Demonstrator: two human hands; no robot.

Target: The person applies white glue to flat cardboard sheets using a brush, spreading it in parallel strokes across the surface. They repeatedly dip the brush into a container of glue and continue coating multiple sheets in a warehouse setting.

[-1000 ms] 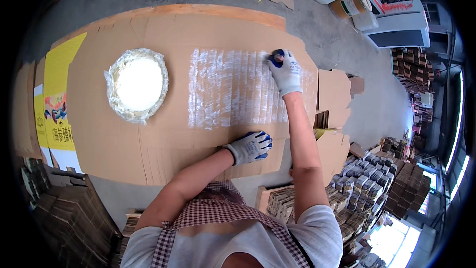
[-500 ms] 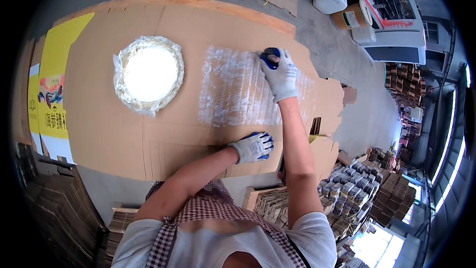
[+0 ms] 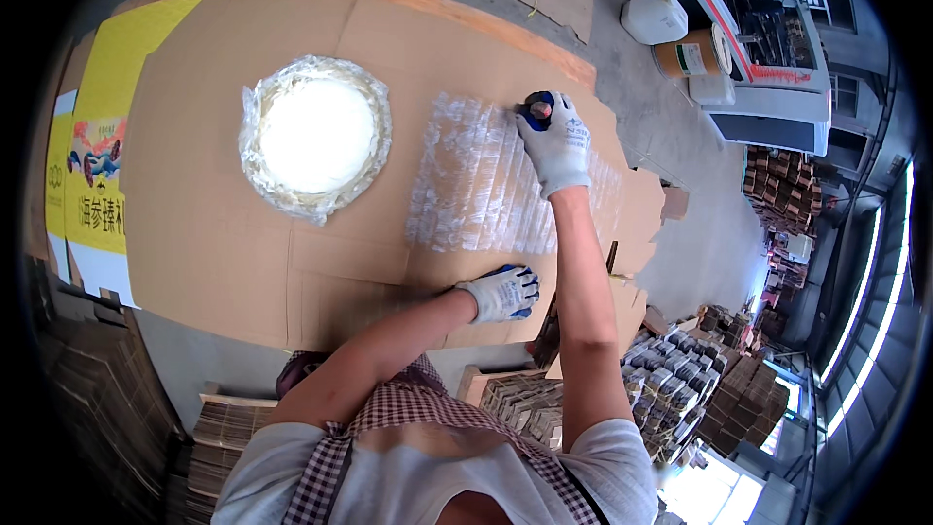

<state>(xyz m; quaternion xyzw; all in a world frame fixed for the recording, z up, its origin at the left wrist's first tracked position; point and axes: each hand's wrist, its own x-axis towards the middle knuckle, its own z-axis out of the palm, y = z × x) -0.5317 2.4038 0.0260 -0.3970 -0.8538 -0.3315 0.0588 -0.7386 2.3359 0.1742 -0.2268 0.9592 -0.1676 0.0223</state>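
Note:
A large brown cardboard sheet covers the table. White, wet-looking streaks run up and down its right half. At their far edge my gloved right hand is closed around a short dark tool with a reddish-brown end; the fingers and palm hide the rest of it. My left hand, in a white glove with blue-coated fingers, rests on the near edge of the cardboard, fingers fairly flat and holding nothing. Left of the streaks sits a round basin lined with crinkled clear plastic, with a bright white filling.
A yellow printed sheet lies under the cardboard's left end. Beyond the table's wooden edge are a white jug, a brown drum and a machine. Stacked cardboard bundles stand at near right.
The whole view has shifted slightly, so the cardboard and basin appear farther right. My right hand stays at the far edge of the streaks, a little turned. My left hand keeps its place near the front edge.

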